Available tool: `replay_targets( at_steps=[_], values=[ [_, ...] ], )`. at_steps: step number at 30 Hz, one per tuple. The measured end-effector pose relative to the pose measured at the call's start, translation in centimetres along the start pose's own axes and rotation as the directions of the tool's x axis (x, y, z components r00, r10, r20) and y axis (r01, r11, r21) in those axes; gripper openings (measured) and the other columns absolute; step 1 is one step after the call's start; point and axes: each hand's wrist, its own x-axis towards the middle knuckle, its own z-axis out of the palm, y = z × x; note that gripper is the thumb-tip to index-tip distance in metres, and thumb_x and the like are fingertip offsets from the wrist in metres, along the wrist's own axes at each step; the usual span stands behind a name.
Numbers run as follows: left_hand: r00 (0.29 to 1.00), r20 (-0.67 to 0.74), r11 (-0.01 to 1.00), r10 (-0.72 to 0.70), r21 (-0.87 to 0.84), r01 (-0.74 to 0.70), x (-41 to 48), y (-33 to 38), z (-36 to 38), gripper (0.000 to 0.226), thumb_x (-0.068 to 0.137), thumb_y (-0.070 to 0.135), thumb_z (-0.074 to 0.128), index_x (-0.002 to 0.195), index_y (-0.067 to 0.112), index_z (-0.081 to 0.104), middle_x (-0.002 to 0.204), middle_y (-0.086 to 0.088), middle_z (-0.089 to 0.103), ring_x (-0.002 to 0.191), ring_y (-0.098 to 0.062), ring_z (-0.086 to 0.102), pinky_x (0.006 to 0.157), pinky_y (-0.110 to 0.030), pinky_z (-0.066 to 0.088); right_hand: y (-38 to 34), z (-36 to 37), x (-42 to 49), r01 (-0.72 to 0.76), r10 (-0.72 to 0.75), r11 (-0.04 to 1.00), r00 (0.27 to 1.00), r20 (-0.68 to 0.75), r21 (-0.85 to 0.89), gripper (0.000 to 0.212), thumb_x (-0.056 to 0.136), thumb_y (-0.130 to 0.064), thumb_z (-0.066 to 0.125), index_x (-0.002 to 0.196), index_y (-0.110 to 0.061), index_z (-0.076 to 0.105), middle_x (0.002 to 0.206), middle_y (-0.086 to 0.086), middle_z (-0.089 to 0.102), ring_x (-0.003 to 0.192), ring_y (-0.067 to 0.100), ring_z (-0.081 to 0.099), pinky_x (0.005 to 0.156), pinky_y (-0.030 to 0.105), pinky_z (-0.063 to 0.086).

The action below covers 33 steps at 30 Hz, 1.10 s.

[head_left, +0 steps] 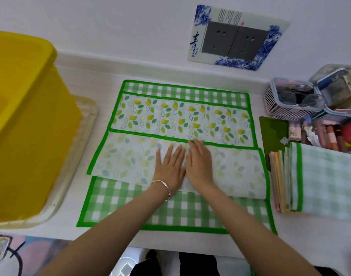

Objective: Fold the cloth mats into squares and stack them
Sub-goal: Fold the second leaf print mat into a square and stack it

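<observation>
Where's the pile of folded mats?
Head view, right side: the folded pile lies just right of the green mat, nearer than the white basket.

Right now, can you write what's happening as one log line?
step: pressing fold | left hand: flat on folded mat flap | right hand: flat beside it | folded stack: at right
</observation>
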Motion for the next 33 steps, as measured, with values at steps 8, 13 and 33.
replay_targets(
  at_steps=[8,13,33],
  values=[
    [0.998,-0.059,0.999,-0.016,-0.029,0.014,-0.1,-0.1,0.5,0.068,0.087,0.043,-0.009,0.149,0.018,0.001,0.158,0.003,0.001,0.145,-0.021,-0.005,0.111,-0.049,-0.017,3.5,-0.1,-2.0,0.074,-0.072,0.971,0.997,0.016,-0.229,0.056,0.095,-0.041,0.017,0.146,-0.025,0.032,0.155,-0.001,0.025,0.144,0.014,0.014,0.118,0.032,0.003],
    [0.998,-0.058,1.000,-0.025,-0.020,0.024,-0.2,-0.3,0.5,0.067,0.085,0.043,-0.013,0.148,0.020,-0.009,0.157,0.006,-0.008,0.144,-0.019,-0.012,0.114,-0.049,-0.015,8.6,-3.6,-2.3,0.043,-0.032,0.954,0.999,0.040,-0.296,0.059,0.094,-0.049,0.013,0.150,-0.029,0.019,0.158,-0.004,0.012,0.145,0.010,0.003,0.118,0.032,-0.001],
    [0.981,-0.114,0.976,-0.156,-0.169,0.136,-0.6,-1.5,-0.9,0.078,0.078,0.052,-0.012,0.150,0.024,0.003,0.158,0.005,0.003,0.145,-0.017,-0.004,0.114,-0.044,-0.012,4.7,-3.1,-1.7,0.113,-0.108,0.976,0.993,0.039,-0.184,0.068,0.090,-0.048,0.005,0.149,-0.019,0.022,0.158,-0.001,0.009,0.146,0.013,0.001,0.115,0.030,-0.010]
  ],
)
